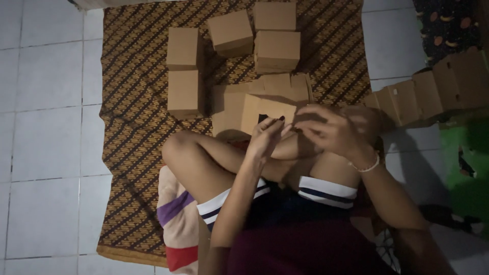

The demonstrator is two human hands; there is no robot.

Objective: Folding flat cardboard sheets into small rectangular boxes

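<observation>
Person sits cross-legged on a patterned brown mat (132, 153) over a white tiled floor (46, 127), head cam looking down. Both hands are up over the knees w/ a flat, unfolded cardboard box (270, 109) just beyond them. Left hand (265, 137) has fingers bunched, tips pinching the near edge of the cardboard by a dark slot. Right hand (331, 130) is loosely spread, fingers curved toward the same edge; can't tell if it actually touches, light is dim. A thin bracelet (365, 167) is on the right wrist.

Past the flat piece, approx. five folded boxes (232, 31) stand on the mat, well apart from the hands. A row of more boxes (433, 91) runs along the floor to the right. A striped cloth (175, 224) lies under the left leg.
</observation>
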